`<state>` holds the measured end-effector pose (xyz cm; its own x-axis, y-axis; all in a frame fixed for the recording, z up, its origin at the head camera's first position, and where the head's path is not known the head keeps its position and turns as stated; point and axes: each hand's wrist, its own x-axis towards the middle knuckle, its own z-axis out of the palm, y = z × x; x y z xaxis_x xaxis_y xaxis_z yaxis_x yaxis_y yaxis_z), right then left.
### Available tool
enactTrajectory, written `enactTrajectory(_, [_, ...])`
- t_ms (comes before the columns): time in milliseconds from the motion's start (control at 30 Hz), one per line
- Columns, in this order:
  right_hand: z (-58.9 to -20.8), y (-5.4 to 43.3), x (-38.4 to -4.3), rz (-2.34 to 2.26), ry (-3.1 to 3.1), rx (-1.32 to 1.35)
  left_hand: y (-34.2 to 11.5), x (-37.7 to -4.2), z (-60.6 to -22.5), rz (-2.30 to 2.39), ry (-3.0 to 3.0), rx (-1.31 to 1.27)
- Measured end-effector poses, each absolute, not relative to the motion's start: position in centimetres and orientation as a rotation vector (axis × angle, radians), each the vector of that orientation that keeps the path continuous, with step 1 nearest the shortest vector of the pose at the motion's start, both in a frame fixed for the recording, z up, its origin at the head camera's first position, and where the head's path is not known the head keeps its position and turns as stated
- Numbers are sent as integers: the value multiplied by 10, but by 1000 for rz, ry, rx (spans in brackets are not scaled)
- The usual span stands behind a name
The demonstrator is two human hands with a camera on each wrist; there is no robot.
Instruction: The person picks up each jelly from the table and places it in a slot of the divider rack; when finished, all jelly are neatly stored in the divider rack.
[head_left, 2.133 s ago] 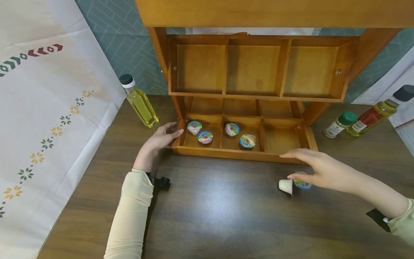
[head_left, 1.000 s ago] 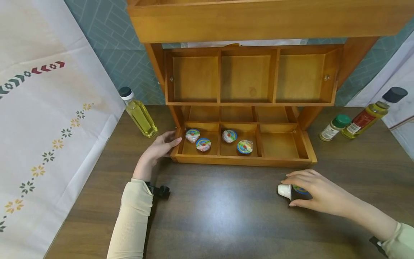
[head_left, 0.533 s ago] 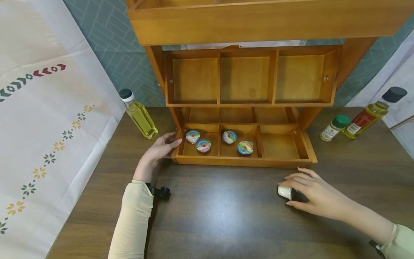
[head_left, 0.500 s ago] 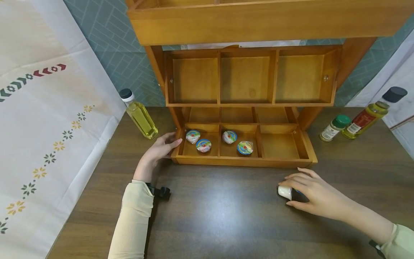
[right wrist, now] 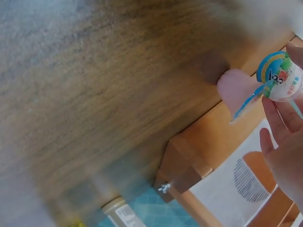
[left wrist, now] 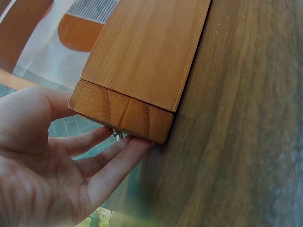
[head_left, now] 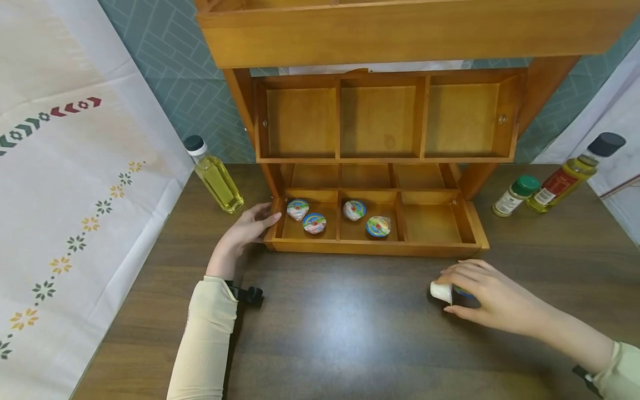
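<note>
My left hand (head_left: 247, 226) grips the left end of a wooden compartment shelf (head_left: 375, 248), thumb over the side wall and fingers along its outer face. At the right, my right hand (head_left: 492, 297) holds a small jelly cup (right wrist: 283, 85) with a blue-rimmed printed lid between thumb and fingers; in the head view the hand mostly covers it. A second jelly cup (head_left: 441, 291), whitish, lies on its side on the table by the fingertips. In the shelf's lower tray, two jelly cups (head_left: 314, 223) sit in the left compartment and two jelly cups (head_left: 378, 226) in the middle one.
An oil bottle (head_left: 218, 180) stands left of the shelf. To its right are a green-capped spice jar (head_left: 515, 195) and a red-labelled bottle (head_left: 560, 186). The shelf's upper tiers (head_left: 400, 39) overhang the back. Dark wooden table (head_left: 325, 333) extends in front.
My right hand has come down from near the tray's front right corner and closed around the lidded cup. The head view has tilted slightly. My left hand stays on the shelf's end.
</note>
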<state>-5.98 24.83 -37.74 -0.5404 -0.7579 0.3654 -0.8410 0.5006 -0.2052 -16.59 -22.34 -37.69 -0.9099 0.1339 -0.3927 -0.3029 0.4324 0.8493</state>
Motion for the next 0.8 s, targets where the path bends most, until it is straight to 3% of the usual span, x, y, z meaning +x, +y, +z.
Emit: enactTrajectory(800, [-337, 252, -84, 668, -2642, 1140, -225, -170, -378, 1488, 2251, -152])
